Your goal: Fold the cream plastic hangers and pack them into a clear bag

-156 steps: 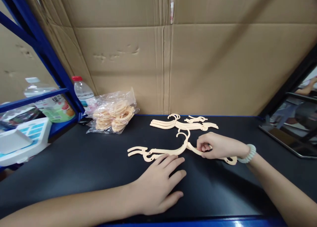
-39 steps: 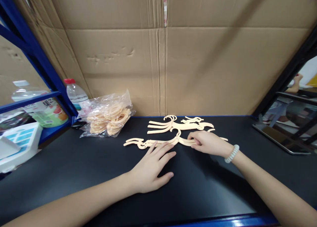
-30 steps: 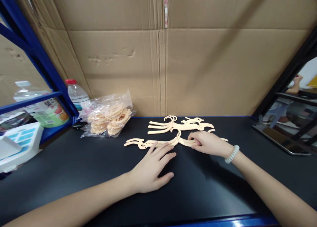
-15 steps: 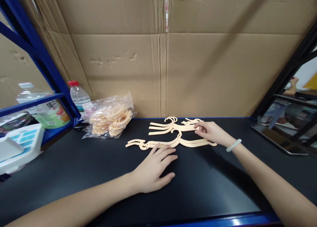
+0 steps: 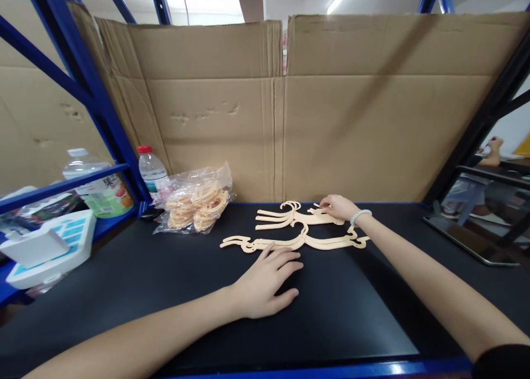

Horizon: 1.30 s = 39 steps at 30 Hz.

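Note:
A cream plastic hanger (image 5: 314, 241) lies flat on the black tabletop (image 5: 124, 279). My left hand (image 5: 267, 282) rests palm down just in front of it, fingertips touching its left arm, fingers spread. Behind it lies a small pile of the same cream hangers (image 5: 290, 216) near the cardboard wall. My right hand (image 5: 338, 207) reaches to the right end of that pile, fingers curled on a hanger there; a pale bead bracelet is on that wrist.
A clear bag of cream rings (image 5: 196, 202) sits at the back left beside a red-capped water bottle (image 5: 152, 169). A blue rack frame (image 5: 83, 86), a white box (image 5: 45, 244) and a drink bottle (image 5: 99, 186) stand at left. A cardboard wall (image 5: 331, 119) closes the back. A tablet (image 5: 472, 238) lies right.
My right hand left the near hanger and moved back to the pile by the cardboard. The near hanger now lies free. The view tilted upward. My left hand stayed put.

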Each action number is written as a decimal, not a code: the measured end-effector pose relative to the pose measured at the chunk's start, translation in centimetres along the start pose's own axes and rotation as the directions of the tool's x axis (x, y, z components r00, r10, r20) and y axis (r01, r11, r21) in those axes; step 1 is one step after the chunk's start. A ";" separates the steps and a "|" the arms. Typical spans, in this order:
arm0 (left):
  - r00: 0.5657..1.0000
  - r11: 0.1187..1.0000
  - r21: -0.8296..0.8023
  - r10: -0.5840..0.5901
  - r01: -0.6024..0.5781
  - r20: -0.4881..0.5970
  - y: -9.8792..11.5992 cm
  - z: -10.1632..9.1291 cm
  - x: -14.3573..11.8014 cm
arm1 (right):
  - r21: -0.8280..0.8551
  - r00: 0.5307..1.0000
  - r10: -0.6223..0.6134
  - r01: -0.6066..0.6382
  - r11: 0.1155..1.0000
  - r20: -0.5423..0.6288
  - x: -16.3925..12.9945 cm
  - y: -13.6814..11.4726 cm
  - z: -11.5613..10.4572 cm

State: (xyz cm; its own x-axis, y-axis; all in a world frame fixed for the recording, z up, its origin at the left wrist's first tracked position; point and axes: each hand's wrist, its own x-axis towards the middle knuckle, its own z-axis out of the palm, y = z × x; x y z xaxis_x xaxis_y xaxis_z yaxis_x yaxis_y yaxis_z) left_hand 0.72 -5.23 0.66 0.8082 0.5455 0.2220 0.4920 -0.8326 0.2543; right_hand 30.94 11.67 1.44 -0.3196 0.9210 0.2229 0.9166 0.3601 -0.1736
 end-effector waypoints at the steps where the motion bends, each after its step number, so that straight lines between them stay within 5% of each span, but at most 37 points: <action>1: 1.000 1.000 -0.005 0.007 -0.007 -0.009 0.0 0.0 0.0 | -0.014 1.000 -0.011 0.011 1.000 0.004 0.2 -0.1 0.3; 7: 0.999 1.000 -0.015 0.024 -0.024 -0.030 0.1 -0.1 -0.1 | -0.043 0.998 -0.046 0.043 0.998 -0.053 0.4 -0.4 1.0; 13: 0.997 0.998 -0.047 0.044 -0.047 -0.069 0.2 0.1 -0.1 | -0.024 0.969 -0.063 0.059 0.998 -0.238 -1.0 -2.2 -0.4; 17: 0.983 0.961 -0.276 -0.058 0.008 -0.174 -0.1 0.3 0.3 | -0.002 0.923 -0.121 0.130 0.992 -0.366 -3.2 -5.1 -1.5; 19: 0.929 0.815 -0.562 -0.305 0.140 -0.209 -0.5 0.3 0.7 | 0.010 0.882 -0.209 0.235 0.972 -0.423 -4.6 -6.8 -1.8; 22: 0.791 0.425 -0.871 -0.607 0.248 -0.071 -1.1 -0.1 1.2 | -0.028 0.799 -0.370 0.407 0.913 -0.473 -6.6 -9.1 -2.0; 24: 0.759 0.192 -0.947 -0.647 0.257 0.075 -1.3 -0.5 1.4 | -0.087 0.748 -0.459 0.480 0.873 -0.478 -7.7 -10.3 -1.9; 27: 0.770 -0.145 -0.950 -0.559 0.276 0.309 -1.3 -1.0 1.4 | -0.169 0.678 -0.565 0.559 0.812 -0.470 -8.8 -11.7 -1.8; 28: 0.785 -0.197 -0.939 -0.515 0.282 0.344 -1.2 -1.1 1.4 | -0.191 0.663 -0.592 0.577 0.794 -0.459 -9.1 -12.1 -1.7; 33: 0.869 -0.092 -0.958 -0.405 0.270 0.284 -0.7 -1.6 1.2 | -0.260 0.613 -0.665 0.621 0.739 -0.427 -9.2 -12.8 -1.5; 39: 0.829 -0.135 -0.940 -0.444 0.313 0.339 -0.7 -1.8 1.2 | -0.251 0.547 -0.708 0.683 0.686 -0.447 -9.0 -12.8 -1.4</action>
State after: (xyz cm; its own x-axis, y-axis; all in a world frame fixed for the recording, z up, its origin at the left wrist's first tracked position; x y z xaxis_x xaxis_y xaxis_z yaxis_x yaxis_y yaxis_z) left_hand 0.75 -3.85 2.48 0.5614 0.7894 -0.2485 -0.1175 0.3733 0.9203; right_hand 22.44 -1.45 2.94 -0.7167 0.1819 0.6733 0.4702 0.8390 0.2739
